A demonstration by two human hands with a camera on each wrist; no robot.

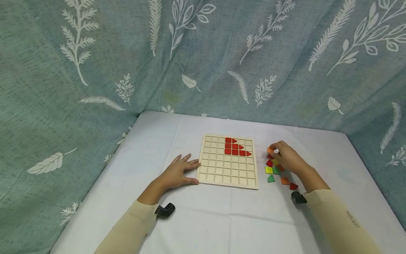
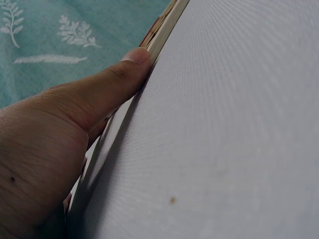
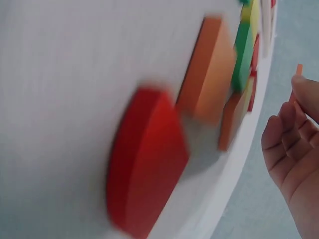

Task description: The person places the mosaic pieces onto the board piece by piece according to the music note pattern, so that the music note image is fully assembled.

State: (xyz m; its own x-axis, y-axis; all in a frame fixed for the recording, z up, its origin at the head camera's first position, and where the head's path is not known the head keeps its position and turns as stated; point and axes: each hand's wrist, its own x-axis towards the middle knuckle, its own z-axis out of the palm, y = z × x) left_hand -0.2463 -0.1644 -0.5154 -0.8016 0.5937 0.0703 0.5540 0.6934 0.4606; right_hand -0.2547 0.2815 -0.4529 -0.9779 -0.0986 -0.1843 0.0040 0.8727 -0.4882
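Observation:
A pale wooden grid board [image 1: 228, 173] lies on the white table, with red square and pointed pieces [image 1: 235, 152] in three rows near its upper right. At the board's left edge rests my left hand [image 1: 177, 173], fingers spread; in the left wrist view the thumb of this hand [image 2: 65, 114] touches the board's side [image 2: 162, 37]. My right hand [image 1: 288, 155] pinches an orange piece [image 1: 270, 150] above the far end of the loose pieces. The right wrist view has that hand [image 3: 299, 154] with the orange piece [image 3: 299, 69] between thumb and fingertips.
Right of the board lie loose pieces: a yellow square [image 1: 269, 170], a green piece [image 1: 271, 179], an orange one [image 1: 284, 181] and a red one [image 1: 293, 186], among several others. A leaf-patterned curtain [image 1: 209, 63] hangs behind and beside the white table [image 1: 203, 225].

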